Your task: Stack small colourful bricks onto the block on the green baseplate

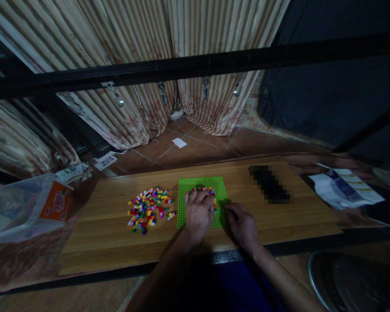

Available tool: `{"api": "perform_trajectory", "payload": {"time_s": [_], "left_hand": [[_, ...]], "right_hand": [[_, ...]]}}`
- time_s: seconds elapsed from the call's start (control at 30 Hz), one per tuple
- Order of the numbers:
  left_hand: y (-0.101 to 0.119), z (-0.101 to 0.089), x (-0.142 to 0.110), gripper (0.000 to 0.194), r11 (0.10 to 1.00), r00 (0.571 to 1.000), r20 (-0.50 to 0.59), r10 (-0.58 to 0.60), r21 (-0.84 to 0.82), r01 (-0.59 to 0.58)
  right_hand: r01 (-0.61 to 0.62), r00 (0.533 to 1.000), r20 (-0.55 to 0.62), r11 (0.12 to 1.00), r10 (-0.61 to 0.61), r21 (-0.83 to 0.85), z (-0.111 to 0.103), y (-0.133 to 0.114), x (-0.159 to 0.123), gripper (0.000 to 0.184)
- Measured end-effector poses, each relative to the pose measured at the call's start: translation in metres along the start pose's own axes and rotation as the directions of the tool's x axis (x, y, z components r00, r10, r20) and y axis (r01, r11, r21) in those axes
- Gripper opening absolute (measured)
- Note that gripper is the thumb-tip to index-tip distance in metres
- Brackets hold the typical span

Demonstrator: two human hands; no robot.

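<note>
A bright green studded baseplate [186, 184] lies on the wooden table, with rows of small coloured toy bricks [211, 190] set on it. Across these bricks bends my left hand [199, 211], its fingers curled downward and close together. Its palm hides part of the rows, and whatever its fingertips hold is out of sight. At the plate's right edge, my right hand [243, 223] is closed, thumb and fingers gripping the rim. To the left of the plate spreads a loose pile of multicoloured toy bricks [149, 207].
A dark pixelated object [269, 184] lies on the table's right side. Left of the table [110, 242] stands a clear plastic bin [22, 206] with an orange label. A black bar [195, 67] crosses above, before striped curtains [126, 39]. Plastic packaging [344, 188] lies at right.
</note>
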State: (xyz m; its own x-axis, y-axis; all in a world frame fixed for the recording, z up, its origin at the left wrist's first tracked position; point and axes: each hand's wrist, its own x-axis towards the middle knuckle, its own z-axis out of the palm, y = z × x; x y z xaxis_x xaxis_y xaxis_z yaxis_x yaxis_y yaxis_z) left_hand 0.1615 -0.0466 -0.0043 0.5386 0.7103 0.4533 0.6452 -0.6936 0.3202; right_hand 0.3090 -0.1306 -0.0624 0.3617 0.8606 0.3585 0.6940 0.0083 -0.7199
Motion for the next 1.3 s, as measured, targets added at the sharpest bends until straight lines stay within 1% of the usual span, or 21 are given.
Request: {"api": "perform_trajectory", "payload": {"time_s": [0.13, 0.4, 0.5, 0.7, 0.87, 1.0, 1.13, 1.23, 1.3], "left_hand": [[0.005, -0.003, -0.004, 0.014, 0.987, 0.997, 0.015, 0.076, 0.144, -0.078], [0.018, -0.010, -0.002, 0.022, 0.928, 0.974, 0.177, 0.141, 0.318, -0.192], [0.022, -0.010, -0.002, 0.023, 0.905, 0.963, 0.208, 0.172, 0.352, -0.238], [0.021, -0.011, -0.003, 0.024, 0.896, 0.947, 0.233, 0.222, 0.335, -0.292], [0.018, -0.005, -0.009, 0.024, 0.918, 0.963, 0.207, 0.174, 0.319, -0.234], [0.020, 0.003, -0.020, 0.027, 0.939, 0.984, 0.137, 0.117, 0.306, -0.154], [0.021, 0.010, -0.029, 0.033, 0.958, 0.994, 0.077, 0.079, 0.271, -0.097], [0.019, 0.012, -0.035, 0.040, 0.982, 0.998, 0.024, 0.055, 0.180, -0.059], [0.017, 0.007, -0.042, 0.043, 0.996, 0.999, 0.001, 0.038, 0.084, -0.038]], "right_hand": [[0.005, 1.000, -0.007, 1.000, -0.005, 0.006, 0.000, -0.001, 0.001, 0.022], [0.005, 1.000, 0.003, 1.000, -0.005, 0.014, -0.003, -0.005, 0.000, 0.021], [0.015, 1.000, 0.010, 1.000, -0.015, 0.012, -0.003, -0.005, 0.000, 0.022], [0.022, 1.000, 0.020, 1.000, -0.022, 0.001, -0.002, -0.001, 0.000, 0.023], [0.042, 0.999, 0.013, 0.999, -0.042, 0.008, -0.002, 0.002, 0.000, 0.026], [0.044, 0.999, 0.021, 0.999, -0.044, -0.012, -0.002, 0.006, -0.001, 0.028], [0.060, 0.998, 0.037, 0.997, -0.058, -0.041, -0.003, 0.015, -0.003, 0.030], [0.091, 0.995, 0.049, 0.993, -0.088, -0.077, -0.005, 0.020, -0.003, 0.032], [0.088, 0.995, 0.065, 0.991, -0.082, -0.101, -0.005, 0.022, -0.002, 0.033]]}}
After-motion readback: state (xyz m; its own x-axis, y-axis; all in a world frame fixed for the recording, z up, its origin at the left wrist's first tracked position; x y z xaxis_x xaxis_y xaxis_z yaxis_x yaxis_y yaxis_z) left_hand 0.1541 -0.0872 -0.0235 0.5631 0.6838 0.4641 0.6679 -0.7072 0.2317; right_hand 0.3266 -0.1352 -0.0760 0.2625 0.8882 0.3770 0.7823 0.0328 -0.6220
